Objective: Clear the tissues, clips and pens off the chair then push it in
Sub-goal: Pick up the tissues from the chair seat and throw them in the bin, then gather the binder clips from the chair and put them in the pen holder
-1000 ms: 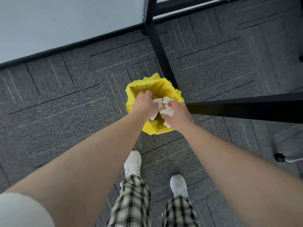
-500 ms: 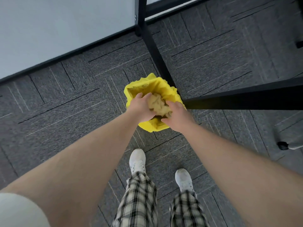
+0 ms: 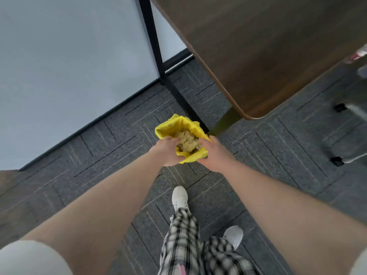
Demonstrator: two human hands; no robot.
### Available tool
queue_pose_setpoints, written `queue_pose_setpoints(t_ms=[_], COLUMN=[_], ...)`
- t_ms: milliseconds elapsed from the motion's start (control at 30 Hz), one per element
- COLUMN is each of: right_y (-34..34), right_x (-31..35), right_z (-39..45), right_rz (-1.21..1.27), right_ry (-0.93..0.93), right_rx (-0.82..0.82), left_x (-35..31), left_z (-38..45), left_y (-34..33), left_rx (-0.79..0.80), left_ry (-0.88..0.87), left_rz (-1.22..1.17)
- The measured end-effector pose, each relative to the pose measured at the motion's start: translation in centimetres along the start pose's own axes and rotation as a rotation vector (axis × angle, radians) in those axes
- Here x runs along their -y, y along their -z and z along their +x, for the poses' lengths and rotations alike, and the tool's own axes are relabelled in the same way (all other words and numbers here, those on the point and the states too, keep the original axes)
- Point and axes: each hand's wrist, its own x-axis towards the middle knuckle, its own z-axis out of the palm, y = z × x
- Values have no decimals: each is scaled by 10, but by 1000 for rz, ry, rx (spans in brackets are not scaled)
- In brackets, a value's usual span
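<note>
- Head view, looking steeply down: grey carpet tiles (image 3: 111, 147) with a fine speckled weave and thin pale stripes cover the floor, their seams running in straight lines at angles to one another.
- A smooth, pale wall panel (image 3: 69, 62) fills the upper left, meeting the carpet along a dark skirting line.
- A brown wood-grain tabletop (image 3: 264, 48) with a rounded corner juts in from the upper right, carried on a black square-section metal leg (image 3: 153, 46).
- Two bare forearms reach forward from the bottom of the frame over plaid trousers (image 3: 184, 241) and white trainers (image 3: 179, 197).
- A yellow bin liner (image 3: 178, 127), thin and crinkled, stands open on the carpet just beside the foot of the table leg, its mouth facing up towards the camera and its long axis roughly upright.
- The left hand (image 3: 165, 152) curls its fingers over the liner's near-left rim, gripping the plastic.
- The right hand (image 3: 215, 155) closes on the liner's near-right rim, fingers wrapped under the edge.
- Crumpled tissues (image 3: 187, 143), a lumpy wad tinted yellow by the plastic, sit inside the liner between the two hands.
- Blurred chair castors (image 3: 337, 160) show at the right edge, well apart from the bag.
</note>
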Motion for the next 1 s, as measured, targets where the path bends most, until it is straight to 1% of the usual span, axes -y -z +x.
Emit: queue_pose_setpoints(t_ms=[100, 200, 267, 367, 600, 767, 867, 1000], right_y=[19, 33, 41, 66, 133, 176, 198, 223], right_x=[-22, -58, -77, -127, -256, -333, -372, -417], right_z=[-46, -101, -127, -177, -279, -341, -365, -380], right_rz=[8, -1, -49, -95, -86, -49, -24, 6], right_ry=[42, 44, 50, 43, -165, -276, -330, -409], right_rx=[-28, -56, -61, -111, -222, -316, -355, -381], left_x=[-36, -79, -103, -167, -326, -435, -491, -556], left_z=[-43, -82, -97, -122, -160, -176, -178, -163], left_y=[0, -2, -3, -6, 8, 28, 38, 50], left_rx=[29, 62, 55, 26, -68, -122, -152, -143], left_ry=[-19, -42, -74, -126, -288, -402, -458, -535], left_rz=[113, 225, 284, 384, 481, 581, 624, 699])
